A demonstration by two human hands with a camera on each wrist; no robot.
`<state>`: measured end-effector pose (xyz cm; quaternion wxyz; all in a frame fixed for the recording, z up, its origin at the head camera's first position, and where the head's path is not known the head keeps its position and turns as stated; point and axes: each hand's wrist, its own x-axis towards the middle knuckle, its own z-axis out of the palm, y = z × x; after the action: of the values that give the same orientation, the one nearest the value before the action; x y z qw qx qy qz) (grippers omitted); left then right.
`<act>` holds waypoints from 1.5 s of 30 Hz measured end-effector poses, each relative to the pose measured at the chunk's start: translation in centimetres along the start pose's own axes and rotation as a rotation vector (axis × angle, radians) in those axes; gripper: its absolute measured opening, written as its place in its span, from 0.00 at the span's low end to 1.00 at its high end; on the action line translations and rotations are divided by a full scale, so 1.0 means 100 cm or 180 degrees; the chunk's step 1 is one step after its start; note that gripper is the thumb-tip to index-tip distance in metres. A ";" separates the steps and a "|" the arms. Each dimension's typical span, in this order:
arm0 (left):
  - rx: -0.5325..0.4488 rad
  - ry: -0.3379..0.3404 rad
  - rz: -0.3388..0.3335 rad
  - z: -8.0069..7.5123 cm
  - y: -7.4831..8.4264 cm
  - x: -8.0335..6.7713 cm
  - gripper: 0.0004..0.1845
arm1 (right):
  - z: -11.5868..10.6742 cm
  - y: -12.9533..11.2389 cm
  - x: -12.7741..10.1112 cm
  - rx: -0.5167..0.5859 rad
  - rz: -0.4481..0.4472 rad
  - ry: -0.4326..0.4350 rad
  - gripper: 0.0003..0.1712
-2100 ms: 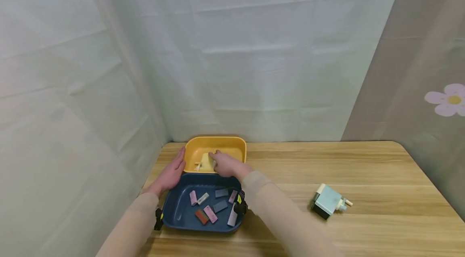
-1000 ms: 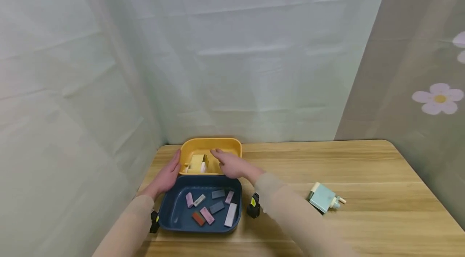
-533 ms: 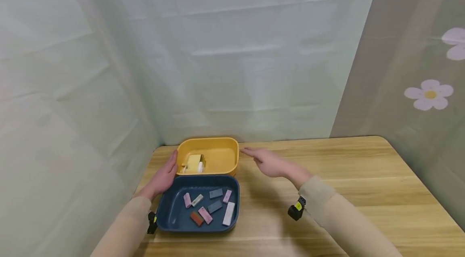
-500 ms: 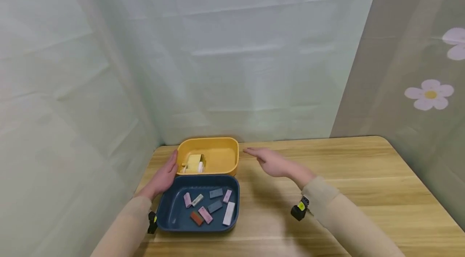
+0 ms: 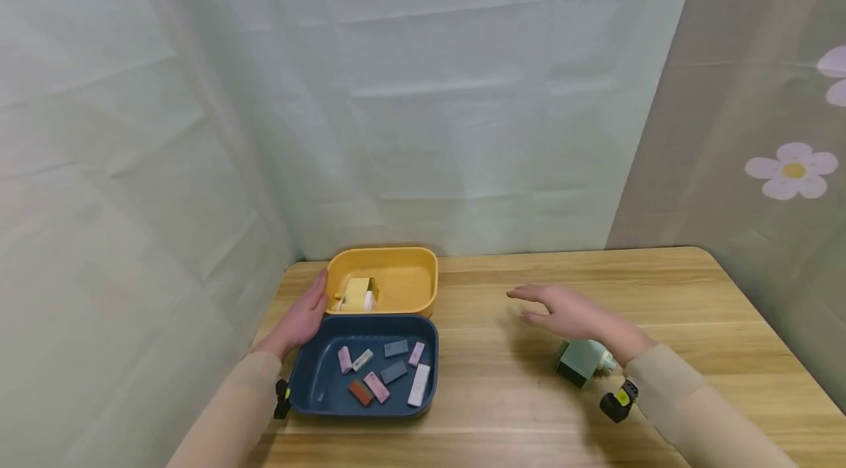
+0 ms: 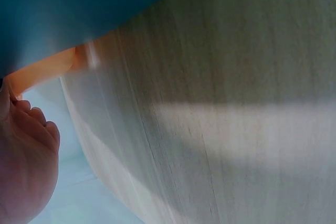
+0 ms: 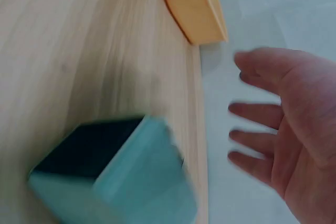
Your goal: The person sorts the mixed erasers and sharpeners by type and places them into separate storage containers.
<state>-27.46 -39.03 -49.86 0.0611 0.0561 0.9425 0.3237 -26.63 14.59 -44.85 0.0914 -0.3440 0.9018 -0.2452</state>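
Observation:
My left hand (image 5: 305, 317) rests with straight fingers along the left side of the yellow bin (image 5: 408, 292). Inside that bin lies a pale yellow box-shaped device (image 5: 355, 293) with a white part, looking like a crank pencil sharpener. Out to the right, my right hand (image 5: 568, 314) hovers with fingers extended and thumb apart, holding nothing. Just below its wrist on the table is a light teal crank pencil sharpener (image 5: 580, 361) with a dark front, partly covered by the arm. The right wrist view shows this teal sharpener (image 7: 147, 177) close by, below the spread fingers.
A navy bin (image 5: 320, 394) stands directly in front of the yellow one, with several small eraser-like blocks (image 5: 394, 371) in pink, white, blue and orange-brown. Pale curtains (image 5: 463, 123) hang behind the wooden table (image 5: 489, 409) and along its left side.
My right hand has left the yellow device in the yellow bin and swung right, over to the teal sharpener, its fingers now more spread. My left hand stays at the bin's side.

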 end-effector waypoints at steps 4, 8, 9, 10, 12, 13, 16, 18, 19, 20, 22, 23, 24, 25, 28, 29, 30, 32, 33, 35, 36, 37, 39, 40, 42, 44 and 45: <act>-0.0023 -0.0016 -0.0039 0.000 0.001 0.000 0.34 | -0.004 0.005 -0.022 -0.0176 0.0340 -0.0015 0.40; -0.0034 0.0008 -0.0055 0.000 0.001 0.000 0.34 | -0.009 0.008 -0.040 -0.0228 0.0559 -0.0019 0.46; -0.0032 0.0017 -0.0056 0.000 0.001 0.000 0.34 | -0.010 0.008 -0.045 -0.0243 0.0606 -0.0031 0.46; -0.0028 0.0025 -0.0050 0.001 0.002 0.001 0.34 | -0.011 0.009 -0.049 -0.0260 0.0645 -0.0043 0.47; -0.0017 0.0027 -0.0056 0.002 0.002 0.002 0.34 | -0.013 0.011 -0.057 -0.0300 0.0690 -0.0079 0.48; -0.0009 0.0030 -0.0057 0.002 0.002 0.002 0.34 | -0.014 0.012 -0.060 -0.0324 0.0700 -0.0096 0.49; 0.0012 0.0028 -0.0051 0.001 0.002 0.002 0.34 | -0.015 0.015 -0.068 -0.0362 0.0754 -0.0153 0.52; 0.0021 0.0037 -0.0057 0.001 0.002 0.002 0.34 | -0.015 0.016 -0.071 -0.0376 0.0806 -0.0172 0.53; 0.0032 0.0042 -0.0051 0.001 0.003 0.001 0.34 | -0.015 0.017 -0.073 -0.0401 0.0831 -0.0175 0.54; 0.0038 0.0048 -0.0047 0.000 0.003 0.001 0.34 | -0.015 0.017 -0.075 -0.0412 0.0865 -0.0175 0.54; 0.0048 0.0053 -0.0042 0.001 0.004 0.001 0.34 | -0.013 0.016 -0.078 -0.0441 0.0897 -0.0158 0.54; 0.0051 0.0060 -0.0039 0.001 0.004 0.001 0.33 | -0.011 0.016 -0.079 -0.0451 0.0925 -0.0147 0.54; 0.0057 0.0066 -0.0037 0.001 0.004 0.001 0.33 | -0.009 0.015 -0.081 -0.0453 0.0956 -0.0130 0.55; 0.0057 0.0063 -0.0039 0.001 0.004 0.001 0.33 | -0.007 0.014 -0.082 -0.0451 0.0988 -0.0106 0.55; 0.0045 0.0056 -0.0057 0.002 0.004 0.001 0.33 | -0.001 0.011 -0.085 -0.0440 0.1077 0.0007 0.57; 0.0044 0.0053 -0.0064 0.002 0.004 0.001 0.34 | 0.001 0.010 -0.086 -0.0441 0.1108 0.0051 0.59; 0.0046 0.0052 -0.0070 0.002 0.004 0.001 0.34 | 0.002 0.009 -0.086 -0.0444 0.1122 0.0095 0.60; 0.0039 0.0048 -0.0077 0.003 0.003 0.001 0.34 | 0.003 0.009 -0.087 -0.0448 0.1134 0.0159 0.62; 0.0033 0.0051 -0.0082 0.003 0.003 0.001 0.34 | 0.004 0.009 -0.088 -0.0446 0.1147 0.0173 0.63; 0.0044 0.0056 -0.0077 0.002 0.003 0.002 0.34 | 0.004 0.010 -0.088 -0.0442 0.1163 0.0197 0.65; 0.0042 0.0057 -0.0075 0.002 0.003 0.002 0.34 | 0.005 0.010 -0.088 -0.0446 0.1176 0.0206 0.65; 0.0044 0.0059 -0.0078 0.002 0.003 0.003 0.34 | 0.006 0.010 -0.089 -0.0448 0.1193 0.0210 0.66; 0.0052 0.0066 -0.0070 0.002 0.003 0.004 0.34 | 0.008 0.010 -0.088 -0.0445 0.1221 0.0223 0.66; 0.0057 0.0066 -0.0065 0.002 0.003 0.004 0.34 | 0.009 0.009 -0.088 -0.0454 0.1231 0.0230 0.65; 0.0062 0.0066 -0.0065 0.001 0.003 0.005 0.34 | 0.012 0.009 -0.087 -0.0442 0.1239 0.0229 0.64; 0.0074 0.0069 -0.0057 0.001 0.002 0.005 0.33 | 0.015 0.008 -0.085 -0.0415 0.1239 0.0224 0.63; 0.0075 0.0063 -0.0066 0.001 0.002 0.005 0.33 | 0.017 0.007 -0.085 -0.0412 0.1230 0.0219 0.62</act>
<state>-27.90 -38.73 -49.86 0.0544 0.0438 0.9473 0.3125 -20.16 20.09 -46.68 0.0835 -0.1613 0.9674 -0.1762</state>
